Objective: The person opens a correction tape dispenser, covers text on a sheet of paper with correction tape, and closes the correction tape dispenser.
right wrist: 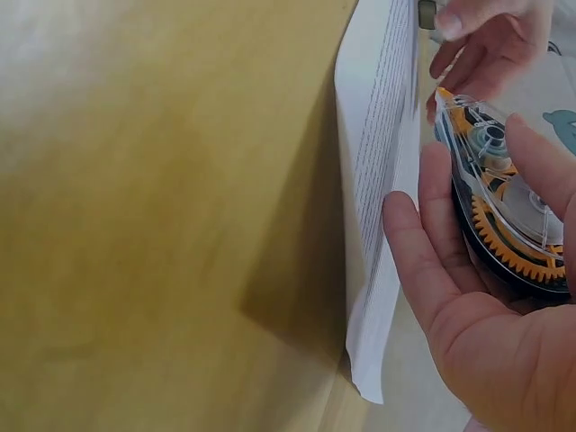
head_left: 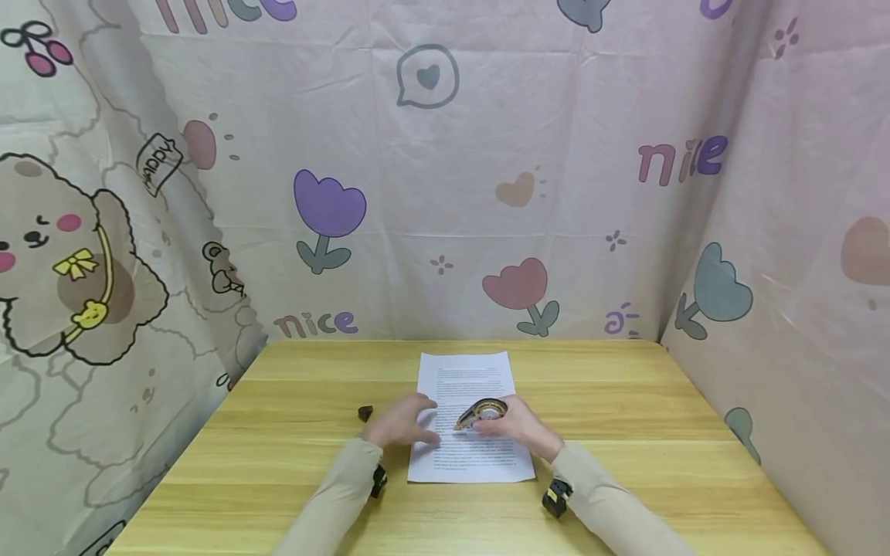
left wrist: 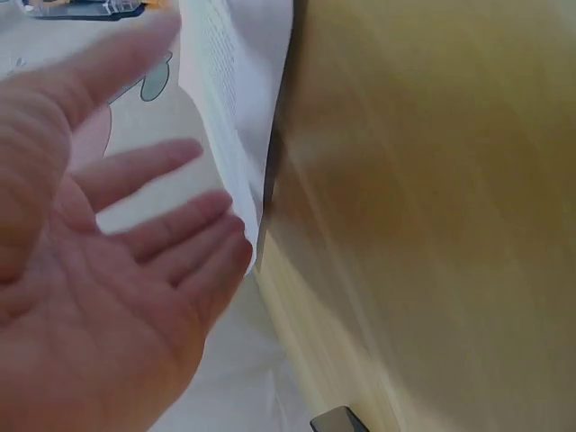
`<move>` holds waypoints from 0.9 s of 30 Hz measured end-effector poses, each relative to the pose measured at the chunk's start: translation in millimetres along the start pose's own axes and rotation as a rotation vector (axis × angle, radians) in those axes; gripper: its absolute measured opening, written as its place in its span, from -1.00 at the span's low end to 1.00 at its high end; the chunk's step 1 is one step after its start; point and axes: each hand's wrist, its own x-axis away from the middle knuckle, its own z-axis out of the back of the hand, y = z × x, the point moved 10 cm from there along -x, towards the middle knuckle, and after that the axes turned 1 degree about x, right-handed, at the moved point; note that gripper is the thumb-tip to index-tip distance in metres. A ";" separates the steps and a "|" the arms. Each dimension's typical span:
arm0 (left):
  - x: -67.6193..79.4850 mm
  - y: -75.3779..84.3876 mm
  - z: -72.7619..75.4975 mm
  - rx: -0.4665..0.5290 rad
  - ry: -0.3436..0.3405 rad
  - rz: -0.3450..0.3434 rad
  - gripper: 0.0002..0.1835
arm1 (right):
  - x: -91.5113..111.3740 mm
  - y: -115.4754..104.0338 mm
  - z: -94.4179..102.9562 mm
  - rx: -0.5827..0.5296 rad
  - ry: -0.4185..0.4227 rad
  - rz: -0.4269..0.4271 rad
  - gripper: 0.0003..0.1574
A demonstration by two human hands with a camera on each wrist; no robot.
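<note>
A correction tape dispenser [head_left: 478, 412] with a dark rim, orange gears and a clear body is held between the thumb and fingers of my right hand [head_left: 520, 426]. Its orange tip points left, over the printed lines of a white sheet of paper [head_left: 480, 462]. In the right wrist view the dispenser [right wrist: 515, 202] shows its spools, and the right fingertips reach close to the sheet's edge. My left hand [head_left: 398, 422] is at the sheet's left side, thumb and fingers spread. The left wrist view shows this hand [left wrist: 117, 297] holding nothing, its fingertips right by the paper's edge.
A small dark cap-like piece [head_left: 365, 413] lies on the wooden table [head_left: 598, 386], left of the sheet. Behind the table and along both sides hangs a patterned curtain [head_left: 417, 193]. Each wrist wears a small black camera [head_left: 556, 498].
</note>
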 end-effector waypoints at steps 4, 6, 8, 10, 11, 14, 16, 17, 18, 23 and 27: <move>2.3 3.6 -12.1 0.020 -0.100 0.014 -0.11 | -0.1 1.1 -1.3 -0.006 -0.005 -0.011 -0.56; 2.7 2.6 -17.7 0.017 -0.136 0.042 -0.03 | 0.5 -0.9 -2.7 0.003 -0.015 0.002 -0.57; 3.2 2.5 -22.4 0.012 -0.162 0.060 0.03 | 1.3 -3.4 -4.9 0.008 -0.029 0.013 -0.58; 3.4 2.7 -26.5 0.004 -0.179 0.066 0.09 | 2.5 -6.0 -7.0 0.011 -0.042 0.023 -0.59; 3.4 2.5 -28.5 0.005 -0.188 0.067 0.12 | 3.0 -6.9 -7.7 0.014 -0.045 0.026 -0.60; 4.4 2.6 -32.4 0.015 -0.209 0.080 0.16 | 2.5 -6.5 -9.0 0.028 -0.041 0.018 -0.61; 4.8 1.4 -33.5 0.022 -0.219 0.096 0.17 | 1.1 -6.5 -9.1 0.048 -0.037 0.021 -0.62; 4.8 0.8 -33.8 0.026 -0.225 0.105 0.18 | 0.3 -6.7 -9.3 0.055 -0.036 0.024 -0.63; 4.4 0.5 -33.7 0.023 -0.228 0.109 0.19 | -0.8 -7.0 -9.2 0.062 -0.034 0.029 -0.64; -1.0 -0.6 -32.6 0.001 -0.240 0.118 0.24 | -5.9 -12.0 -7.9 0.096 -0.027 0.069 -0.67; -5.2 -2.8 -33.3 -0.027 -0.252 0.128 0.25 | -9.9 -13.5 -9.5 0.147 -0.037 0.097 -0.69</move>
